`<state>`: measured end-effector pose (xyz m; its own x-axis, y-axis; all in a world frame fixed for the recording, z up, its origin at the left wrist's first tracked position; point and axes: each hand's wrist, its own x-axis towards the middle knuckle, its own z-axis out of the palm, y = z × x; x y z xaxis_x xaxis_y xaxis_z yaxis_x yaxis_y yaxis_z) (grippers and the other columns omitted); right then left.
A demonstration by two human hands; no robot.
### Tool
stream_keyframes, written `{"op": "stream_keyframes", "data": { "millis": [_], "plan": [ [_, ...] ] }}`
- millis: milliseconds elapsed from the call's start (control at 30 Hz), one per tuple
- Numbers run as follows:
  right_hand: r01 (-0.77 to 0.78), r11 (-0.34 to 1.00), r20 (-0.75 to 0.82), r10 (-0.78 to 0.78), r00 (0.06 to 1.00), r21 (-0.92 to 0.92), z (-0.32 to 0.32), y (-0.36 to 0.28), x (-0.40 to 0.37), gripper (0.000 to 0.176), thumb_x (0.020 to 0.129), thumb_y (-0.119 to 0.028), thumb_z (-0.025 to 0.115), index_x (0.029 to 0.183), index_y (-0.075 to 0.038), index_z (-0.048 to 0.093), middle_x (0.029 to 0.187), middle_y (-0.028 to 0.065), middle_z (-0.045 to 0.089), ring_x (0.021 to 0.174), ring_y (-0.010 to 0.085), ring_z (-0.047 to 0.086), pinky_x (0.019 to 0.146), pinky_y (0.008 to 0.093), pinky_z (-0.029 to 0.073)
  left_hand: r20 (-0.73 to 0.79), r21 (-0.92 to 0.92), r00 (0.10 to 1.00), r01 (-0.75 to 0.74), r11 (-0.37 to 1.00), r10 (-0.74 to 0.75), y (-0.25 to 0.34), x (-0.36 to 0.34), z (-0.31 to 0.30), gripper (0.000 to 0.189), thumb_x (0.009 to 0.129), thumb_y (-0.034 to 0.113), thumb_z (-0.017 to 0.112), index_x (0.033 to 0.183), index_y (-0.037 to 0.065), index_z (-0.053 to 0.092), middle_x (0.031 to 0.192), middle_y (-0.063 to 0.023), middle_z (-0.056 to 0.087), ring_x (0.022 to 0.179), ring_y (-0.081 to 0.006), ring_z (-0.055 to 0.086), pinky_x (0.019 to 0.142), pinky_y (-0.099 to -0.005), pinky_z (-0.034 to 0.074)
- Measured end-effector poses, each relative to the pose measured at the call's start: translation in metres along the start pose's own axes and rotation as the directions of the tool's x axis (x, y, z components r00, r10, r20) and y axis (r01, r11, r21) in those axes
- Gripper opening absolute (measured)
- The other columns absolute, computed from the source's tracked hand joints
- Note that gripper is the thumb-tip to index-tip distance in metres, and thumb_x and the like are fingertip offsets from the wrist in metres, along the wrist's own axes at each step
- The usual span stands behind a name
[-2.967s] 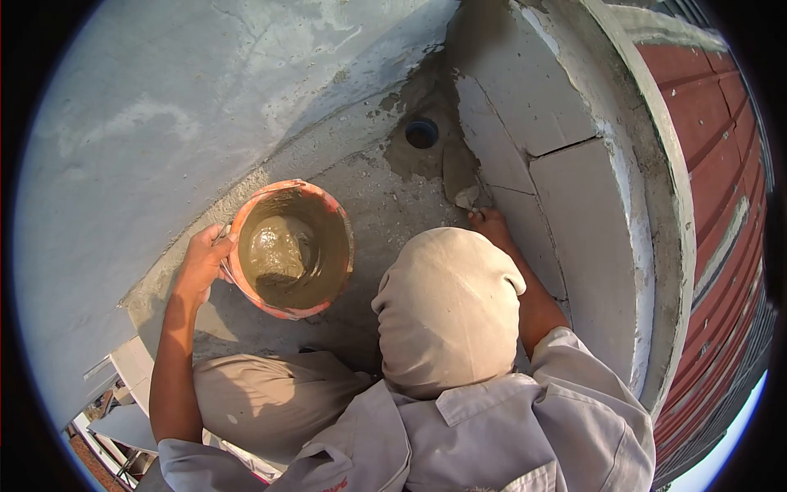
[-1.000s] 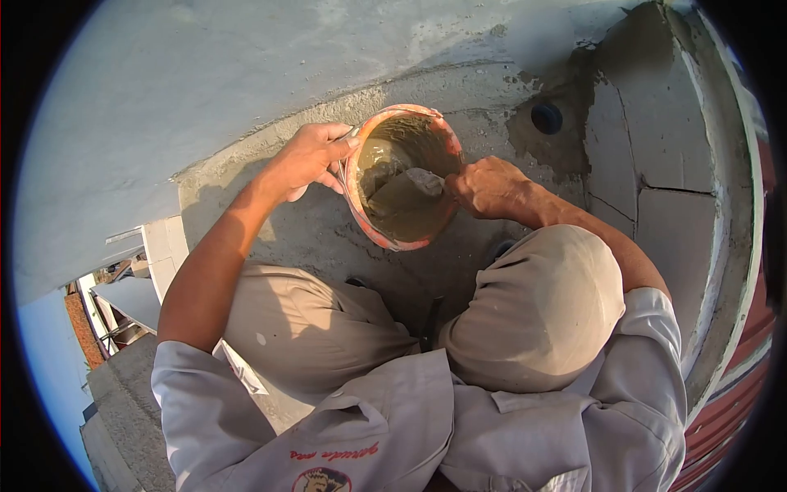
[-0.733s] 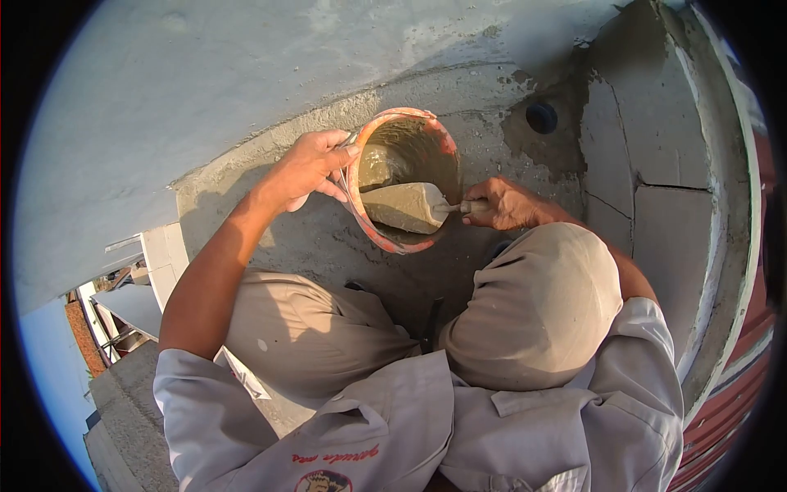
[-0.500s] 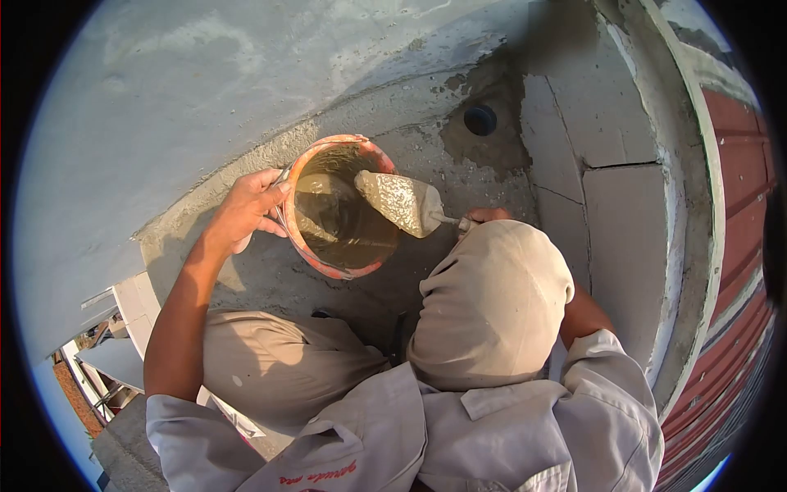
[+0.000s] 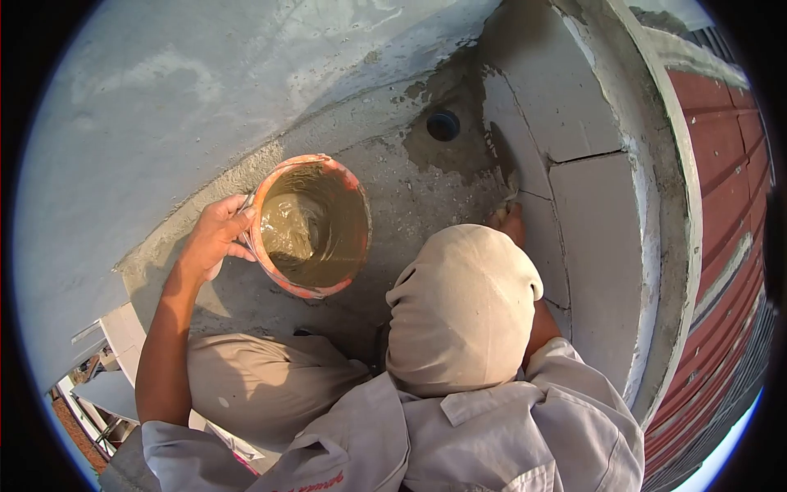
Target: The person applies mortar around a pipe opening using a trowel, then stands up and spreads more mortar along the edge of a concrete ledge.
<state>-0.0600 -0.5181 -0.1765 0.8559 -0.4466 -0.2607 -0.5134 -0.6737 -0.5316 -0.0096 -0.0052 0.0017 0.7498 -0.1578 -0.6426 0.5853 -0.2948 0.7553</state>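
Note:
An orange bucket (image 5: 354, 184) stands tilted toward me, with wet grey-brown mortar (image 5: 287, 228) inside. My left hand (image 5: 220, 236) grips its rim at the left side, thumb over the edge. Beyond my right knee, my right hand (image 5: 510, 221) is closed around the handle of a trowel (image 5: 511, 185). The trowel's blade shows only as a narrow edge, right at the foot of the grey block wall (image 5: 537, 176). The knee hides part of my right forearm.
A dark round pipe opening (image 5: 443, 125) sits in the floor corner, ringed by damp mortar. The plastered wall (image 5: 188, 98) rises at left. Cracks and joints run through the block wall at right, and red metal sheeting (image 5: 721, 197) lies beyond its ledge.
My right hand has carried the trowel from over the bucket's right rim rightward to the block wall, turning the blade edge-on. The view has shifted; my left hand remains on the bucket.

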Motion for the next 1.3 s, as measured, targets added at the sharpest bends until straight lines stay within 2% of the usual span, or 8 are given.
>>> {"op": "stream_keyframes", "data": {
  "millis": [67, 367, 467, 567, 767, 867, 1167, 1300],
  "plan": [
    [-0.025, 0.991, 0.021, 0.023, 1.000, 0.128, -0.015, -0.014, -0.010, 0.043, 0.096, -0.023, 0.066, 0.125, 0.004, 0.050, 0.109, 0.0346, 0.069, 0.104, 0.0499, 0.070, 0.087, 0.0529, 0.055, -0.002, 0.003, 1.000, 0.005, 1.000, -0.005, -0.001, -0.006, 0.000, 0.035, 0.106, 0.029, 0.060, 0.122, -0.002, 0.064, 0.096, -0.0050, 0.065, 0.076, -0.0090, 0.063, 0.061, -0.0265, 0.060],
    [0.020, 1.000, 0.024, -0.020, 1.000, 0.007, 0.003, 0.008, -0.001, 0.043, 0.091, -0.024, 0.070, 0.121, 0.005, 0.060, 0.112, 0.0337, 0.069, 0.109, 0.0471, 0.069, 0.093, 0.0507, 0.055, -0.005, 0.004, 1.000, 0.004, 1.000, -0.004, 0.002, 0.002, 0.000, 0.034, 0.105, 0.029, 0.060, 0.121, -0.002, 0.064, 0.095, -0.0048, 0.066, 0.073, -0.0087, 0.063, 0.058, -0.0264, 0.060],
    [-0.031, 0.997, 0.021, 0.032, 0.999, -0.070, 0.015, -0.002, 0.008, 0.044, 0.089, -0.021, 0.071, 0.122, 0.007, 0.060, 0.113, 0.0334, 0.069, 0.110, 0.0459, 0.069, 0.093, 0.0504, 0.055, -0.006, 0.007, 1.000, -0.013, 1.000, 0.013, 0.001, 0.002, 0.000, 0.032, 0.106, 0.030, 0.060, 0.116, 0.000, 0.064, 0.095, -0.0059, 0.067, 0.074, -0.0103, 0.066, 0.058, -0.0272, 0.060],
    [0.020, 1.000, 0.015, -0.020, 1.000, -0.024, 0.017, -0.012, 0.016, 0.041, 0.089, -0.019, 0.072, 0.118, 0.008, 0.060, 0.113, 0.0334, 0.069, 0.110, 0.0464, 0.069, 0.092, 0.0504, 0.055, -0.015, 0.019, 1.000, -0.014, 1.000, 0.014, -0.005, 0.002, -0.004, 0.031, 0.106, 0.031, 0.060, 0.113, 0.001, 0.063, 0.095, -0.0066, 0.068, 0.075, -0.0111, 0.066, 0.058, -0.0274, 0.060],
    [-0.082, 0.996, 0.023, 0.082, 0.996, 0.027, 0.018, -0.009, 0.025, 0.044, 0.088, -0.018, 0.075, 0.123, 0.007, 0.064, 0.117, 0.0304, 0.070, 0.114, 0.0455, 0.068, 0.097, 0.0489, 0.052, -0.011, 0.017, 1.000, 0.008, 1.000, -0.008, -0.006, 0.000, -0.008, 0.029, 0.105, 0.029, 0.060, 0.116, 0.002, 0.065, 0.094, -0.0029, 0.065, 0.075, -0.0085, 0.065, 0.060, -0.0269, 0.059],
    [-0.052, 0.997, -0.027, 0.053, 0.998, 0.057, 0.012, -0.013, 0.019, 0.039, 0.091, -0.016, 0.070, 0.120, 0.009, 0.058, 0.112, 0.0323, 0.070, 0.107, 0.0471, 0.069, 0.091, 0.0495, 0.054, -0.003, 0.015, 1.000, 0.006, 1.000, -0.006, -0.003, 0.001, -0.005, 0.029, 0.106, 0.028, 0.060, 0.117, 0.002, 0.065, 0.094, -0.0030, 0.066, 0.075, -0.0086, 0.065, 0.060, -0.0271, 0.059],
    [-0.072, 0.989, -0.150, 0.091, 0.984, 0.132, 0.012, -0.025, -0.016, 0.043, 0.093, -0.019, 0.071, 0.123, 0.008, 0.057, 0.111, 0.0324, 0.070, 0.107, 0.0463, 0.070, 0.091, 0.0492, 0.054, -0.013, 0.013, 1.000, -0.001, 1.000, 0.001, -0.004, 0.000, -0.005, 0.030, 0.106, 0.029, 0.060, 0.118, 0.001, 0.065, 0.095, -0.0040, 0.067, 0.075, -0.0087, 0.065, 0.060, -0.0272, 0.059],
    [0.007, 0.999, -0.077, -0.004, 0.997, 0.046, 0.016, -0.010, 0.003, 0.042, 0.094, -0.021, 0.071, 0.124, 0.006, 0.057, 0.109, 0.0321, 0.070, 0.104, 0.0469, 0.070, 0.088, 0.0496, 0.054, 0.001, 0.016, 1.000, 0.021, 1.000, -0.021, -0.005, 0.004, -0.008, 0.030, 0.105, 0.029, 0.060, 0.117, 0.001, 0.065, 0.094, -0.0039, 0.066, 0.074, -0.0088, 0.065, 0.060, -0.0274, 0.060]
  ]
}}
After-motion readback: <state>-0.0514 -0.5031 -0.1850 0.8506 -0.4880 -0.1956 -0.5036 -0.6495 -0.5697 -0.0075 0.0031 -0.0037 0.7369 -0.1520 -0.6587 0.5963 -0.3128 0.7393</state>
